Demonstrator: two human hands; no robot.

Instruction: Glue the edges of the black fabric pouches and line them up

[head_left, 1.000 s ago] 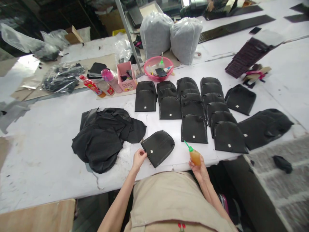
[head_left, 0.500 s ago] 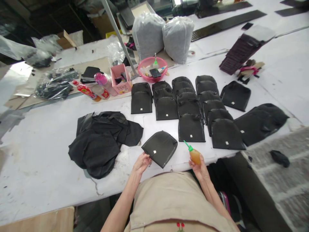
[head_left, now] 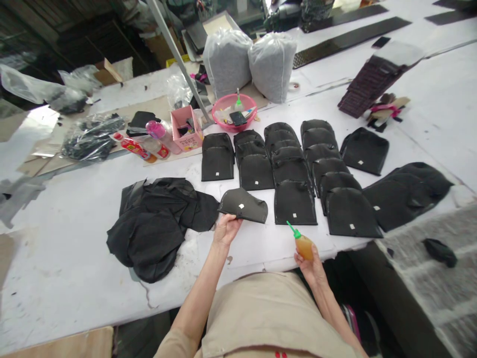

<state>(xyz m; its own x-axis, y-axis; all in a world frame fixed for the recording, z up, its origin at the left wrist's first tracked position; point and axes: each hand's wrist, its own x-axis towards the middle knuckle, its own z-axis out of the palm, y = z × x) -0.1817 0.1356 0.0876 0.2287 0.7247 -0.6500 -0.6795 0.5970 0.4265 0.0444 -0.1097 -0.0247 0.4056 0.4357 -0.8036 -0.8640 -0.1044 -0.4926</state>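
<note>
Over the table, black piece in left hand, farther forward now

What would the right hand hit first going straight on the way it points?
Bottle first, the right hand would probably meet the black piece beyond the green tip; height is unclear, so it might pass above.
</note>
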